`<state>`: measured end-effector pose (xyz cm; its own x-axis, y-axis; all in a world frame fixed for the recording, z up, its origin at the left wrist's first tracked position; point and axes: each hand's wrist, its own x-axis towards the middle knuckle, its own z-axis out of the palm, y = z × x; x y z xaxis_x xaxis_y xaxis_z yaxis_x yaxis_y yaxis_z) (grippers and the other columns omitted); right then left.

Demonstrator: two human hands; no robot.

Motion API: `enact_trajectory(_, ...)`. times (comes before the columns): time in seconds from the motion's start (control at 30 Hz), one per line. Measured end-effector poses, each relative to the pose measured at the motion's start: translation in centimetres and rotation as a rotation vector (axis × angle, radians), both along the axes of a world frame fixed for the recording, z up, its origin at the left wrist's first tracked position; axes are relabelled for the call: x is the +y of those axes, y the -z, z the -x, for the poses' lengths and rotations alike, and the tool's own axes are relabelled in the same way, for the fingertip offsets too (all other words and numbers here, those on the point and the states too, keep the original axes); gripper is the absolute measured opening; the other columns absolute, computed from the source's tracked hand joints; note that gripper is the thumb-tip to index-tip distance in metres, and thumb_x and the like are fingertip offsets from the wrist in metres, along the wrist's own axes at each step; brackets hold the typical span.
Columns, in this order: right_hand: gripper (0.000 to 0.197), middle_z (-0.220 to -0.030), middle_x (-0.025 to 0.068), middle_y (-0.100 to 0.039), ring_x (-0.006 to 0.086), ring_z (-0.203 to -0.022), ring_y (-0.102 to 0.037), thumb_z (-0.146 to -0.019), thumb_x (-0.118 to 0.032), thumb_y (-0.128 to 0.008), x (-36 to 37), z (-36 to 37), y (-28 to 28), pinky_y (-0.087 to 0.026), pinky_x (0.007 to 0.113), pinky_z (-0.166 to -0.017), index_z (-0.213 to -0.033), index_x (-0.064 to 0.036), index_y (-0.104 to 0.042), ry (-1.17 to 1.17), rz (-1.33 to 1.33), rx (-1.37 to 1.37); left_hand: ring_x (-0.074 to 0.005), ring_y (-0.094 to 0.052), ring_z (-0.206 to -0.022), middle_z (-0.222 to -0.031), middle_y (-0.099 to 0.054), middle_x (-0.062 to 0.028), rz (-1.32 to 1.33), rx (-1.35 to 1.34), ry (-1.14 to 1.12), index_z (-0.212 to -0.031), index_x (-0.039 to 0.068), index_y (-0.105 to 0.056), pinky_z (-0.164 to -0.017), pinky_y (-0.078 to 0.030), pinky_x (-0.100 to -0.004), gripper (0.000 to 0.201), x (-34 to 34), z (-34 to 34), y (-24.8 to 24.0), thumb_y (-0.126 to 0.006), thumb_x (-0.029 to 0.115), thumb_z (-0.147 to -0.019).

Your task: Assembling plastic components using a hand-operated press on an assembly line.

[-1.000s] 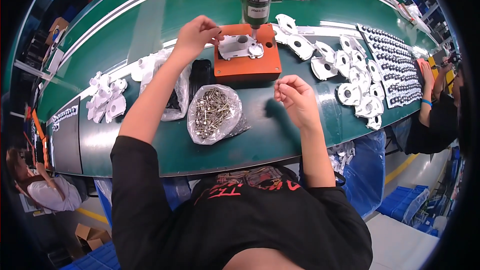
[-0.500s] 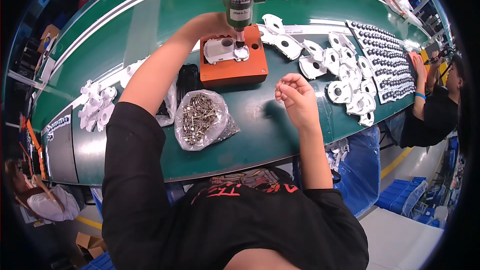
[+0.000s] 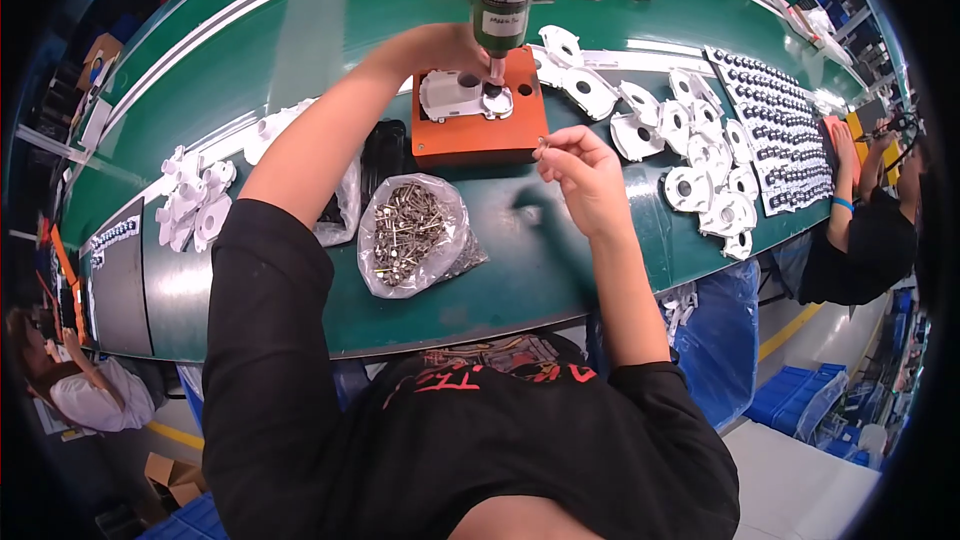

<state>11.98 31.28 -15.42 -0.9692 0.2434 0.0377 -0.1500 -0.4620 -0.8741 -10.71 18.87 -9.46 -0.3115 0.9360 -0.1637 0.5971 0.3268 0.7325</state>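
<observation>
My right hand is raised to the right of an orange fixture block, thumb and fingertips pinched on a small shiny screw-like piece. On the block lies a white plastic housing, with its round end under the tip of a green screwdriving machine. My left hand reaches behind the housing, beside the machine's spindle; its fingers are mostly hidden. Nearer to me, an open clear bag of metal screws stands on the green table.
White round-holed covers pile up at right, beside a sheet with rows of black parts. More white parts lie at left, and a black tray stands behind the bag. At far right a co-worker's arm rests by the table.
My right hand has moved left and slightly up, closer to the orange block, its fingers still pinched. My left hand stays by the spindle. The whole view has shifted a little.
</observation>
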Motion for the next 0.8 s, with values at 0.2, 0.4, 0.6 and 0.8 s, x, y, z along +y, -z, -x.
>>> enact_trajectory(0.2, 0.017, -0.085, 0.0086, -0.064, 0.012, -0.075, -0.058, -0.078, -0.001, -0.064, 1.1, 3.9, -1.1, -0.045, 0.024, -0.071, -0.093, 0.002, -0.058, 0.16, -0.326, 0.027, -0.019, -0.06, -0.072, -0.079, -0.064, -0.0082, -0.184, 0.219, -0.329, -0.079, 0.002, -0.062, -0.068, -0.047, -0.0303, 0.018, -2.0, -1.9, 1.4, -0.065, 0.02, -0.075)
enact_trajectory(0.4, 0.014, -0.078, 0.0059, -0.065, 0.0095, -0.071, -0.059, -0.077, -0.008, -0.065, 1.1, 9.0, 0.4, -0.045, 0.022, -0.066, -0.087, 0.0024, -0.062, 0.182, -0.649, 0.002, -0.0277, -0.059, -0.096, -0.103, -0.063, -0.0132, -0.212, 0.34, -0.313, -0.094, 0.003, -0.063, -0.085, -0.043, -0.0363, 0.024, -8.5, -5.5, 3.4, -0.059, 0.023, -0.081)
enact_trajectory(0.6, 0.015, -0.072, 0.0044, -0.064, 0.0087, -0.066, -0.057, -0.075, -0.01, -0.067, 0.6, 10.0, 0.4, -0.044, 0.022, -0.063, -0.084, 0.0017, -0.064, 0.19, -0.829, -0.039, -0.0246, -0.037, -0.128, -0.128, -0.052, -0.0072, -0.292, 0.593, -0.325, -0.107, 0.008, -0.061, -0.107, -0.02, -0.0465, 0.03, -9.3, -6.9, 7.2, -0.059, 0.026, -0.083)
enact_trajectory(0.8, 0.015, -0.07, 0.0047, -0.062, 0.0089, -0.064, -0.055, -0.076, -0.01, -0.067, 0.2, 10.3, 0.6, -0.044, 0.024, -0.06, -0.082, 0.0027, -0.064, 0.202, -0.882, 0.003, -0.0294, -0.04, -0.124, -0.124, -0.053, -0.0097, -0.449, 0.599, -0.39, -0.096, 0.008, -0.061, -0.104, -0.025, -0.0477, 0.022, -8.8, -6.9, 8.8, -0.061, 0.024, -0.08)
